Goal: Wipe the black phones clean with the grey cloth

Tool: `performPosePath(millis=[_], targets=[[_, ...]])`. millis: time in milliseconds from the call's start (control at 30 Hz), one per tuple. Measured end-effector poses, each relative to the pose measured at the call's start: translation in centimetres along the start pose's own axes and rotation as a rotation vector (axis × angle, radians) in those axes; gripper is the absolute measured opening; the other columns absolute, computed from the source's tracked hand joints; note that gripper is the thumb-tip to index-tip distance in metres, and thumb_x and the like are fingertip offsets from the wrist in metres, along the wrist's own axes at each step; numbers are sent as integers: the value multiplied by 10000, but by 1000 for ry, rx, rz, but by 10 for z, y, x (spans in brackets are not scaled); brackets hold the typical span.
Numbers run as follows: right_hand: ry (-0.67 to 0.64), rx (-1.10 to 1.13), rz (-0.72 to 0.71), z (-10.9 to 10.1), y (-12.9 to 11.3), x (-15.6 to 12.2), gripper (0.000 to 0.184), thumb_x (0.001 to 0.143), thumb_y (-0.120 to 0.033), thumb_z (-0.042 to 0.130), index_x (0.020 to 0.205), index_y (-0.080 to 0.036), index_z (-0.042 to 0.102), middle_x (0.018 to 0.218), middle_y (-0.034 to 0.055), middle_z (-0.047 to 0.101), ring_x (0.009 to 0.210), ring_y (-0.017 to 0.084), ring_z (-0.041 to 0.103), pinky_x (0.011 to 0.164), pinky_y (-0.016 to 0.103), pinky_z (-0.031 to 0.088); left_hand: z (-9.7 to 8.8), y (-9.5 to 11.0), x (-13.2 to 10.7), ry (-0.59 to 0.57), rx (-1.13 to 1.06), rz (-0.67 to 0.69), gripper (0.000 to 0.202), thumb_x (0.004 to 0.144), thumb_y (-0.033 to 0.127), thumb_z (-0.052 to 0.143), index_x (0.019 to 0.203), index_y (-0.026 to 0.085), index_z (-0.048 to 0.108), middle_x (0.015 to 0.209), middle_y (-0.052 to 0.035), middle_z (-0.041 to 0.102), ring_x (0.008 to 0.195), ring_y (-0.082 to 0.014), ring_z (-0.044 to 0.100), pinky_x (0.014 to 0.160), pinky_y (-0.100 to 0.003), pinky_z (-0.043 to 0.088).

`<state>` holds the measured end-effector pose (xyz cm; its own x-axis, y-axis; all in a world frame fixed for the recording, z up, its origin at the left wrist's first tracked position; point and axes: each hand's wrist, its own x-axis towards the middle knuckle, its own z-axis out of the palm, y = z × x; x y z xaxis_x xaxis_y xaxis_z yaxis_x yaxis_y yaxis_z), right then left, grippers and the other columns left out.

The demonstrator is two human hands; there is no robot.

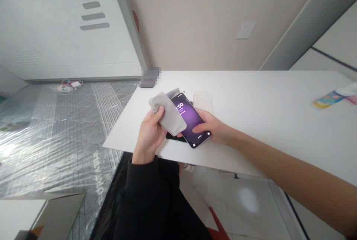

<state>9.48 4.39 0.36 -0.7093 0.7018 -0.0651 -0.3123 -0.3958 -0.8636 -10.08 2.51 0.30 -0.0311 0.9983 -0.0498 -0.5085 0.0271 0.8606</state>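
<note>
My left hand (152, 130) is closed on a light grey cloth (169, 115), thumb on top, close above the white table (264, 121). The cloth overlaps the left edge of a smartphone (193, 121) with a lit purple lock screen. My right hand (210, 126) grips that phone from its right side, its thumb over the lower screen. Below the phone and cloth lies a dark flat object (176, 138), mostly covered, so its kind is unclear. A clear phone case (203, 100) lies on the table just behind my right hand.
A pixelated dark object (149, 77) sits at the table's back left corner. A blue and yellow packet (329, 99) lies at the far right. Left of the table is a plastic-wrapped mattress (69, 128) with a cable bundle (68, 86). A wall socket (246, 29) is behind.
</note>
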Motion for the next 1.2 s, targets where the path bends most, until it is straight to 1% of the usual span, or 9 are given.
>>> performPosePath(millis=[100,200,333,467,633,733,833,933,1200], targets=[[82,46,94,2,-1,2,249,978,-356,611,1137,-164,619,821,89,804,745,232,797,663,304,655,1,3,0,4,-66,3,265,900,423,752,1075,225,746,1144,-58,794,1256,-290,678,964,-351,613],[102,80,189,5,-3,2,573,1107,-498,214,1109,-133,656,818,138,799,757,247,803,692,341,665,2,7,0,1,-127,-15,300,956,470,656,1111,229,744,1243,-52,771,1408,-289,570,1062,-371,570],[45,105,81,4,-4,-1,255,1003,-349,560,1162,-161,627,974,109,815,823,240,813,779,341,667,3,11,-2,-12,-137,-50,368,967,493,592,1129,198,744,1234,-80,770,1428,-315,546,1069,-423,566],[-4,27,53,5,-2,-3,637,708,-60,771,1288,-196,547,1030,72,817,937,256,807,773,315,665,4,9,-2,6,-83,2,224,895,380,710,1039,215,755,1228,-67,771,1402,-302,567,1047,-361,571],[133,58,115,7,0,2,320,1028,-281,504,1331,-180,534,994,100,814,825,230,811,749,345,669,0,5,3,58,-45,51,125,846,299,745,956,240,756,1090,-51,793,1244,-296,671,965,-372,613],[95,114,159,6,-1,4,535,1108,-439,192,1247,-130,606,1059,166,797,833,239,808,731,353,667,-7,8,3,26,-25,19,275,688,86,685,927,209,745,954,-47,783,1030,-283,736,856,-390,642],[37,101,79,4,-3,1,314,1035,-376,491,1233,-158,599,1117,144,789,899,242,803,751,331,658,-13,13,-1,10,13,35,473,551,-19,593,942,201,742,936,-33,773,971,-266,735,843,-387,635],[24,41,13,3,-3,-3,607,762,-115,777,1310,-215,535,1159,94,784,971,261,792,804,345,650,-10,14,-5,5,16,35,489,552,-31,606,952,209,752,930,-25,772,943,-251,726,835,-363,613],[88,90,117,3,0,2,413,1064,-409,387,1344,-158,556,1186,164,775,952,264,789,937,458,617,7,12,-5,-64,24,-41,226,868,363,699,1014,210,778,986,-78,787,843,-276,726,690,-381,562]])
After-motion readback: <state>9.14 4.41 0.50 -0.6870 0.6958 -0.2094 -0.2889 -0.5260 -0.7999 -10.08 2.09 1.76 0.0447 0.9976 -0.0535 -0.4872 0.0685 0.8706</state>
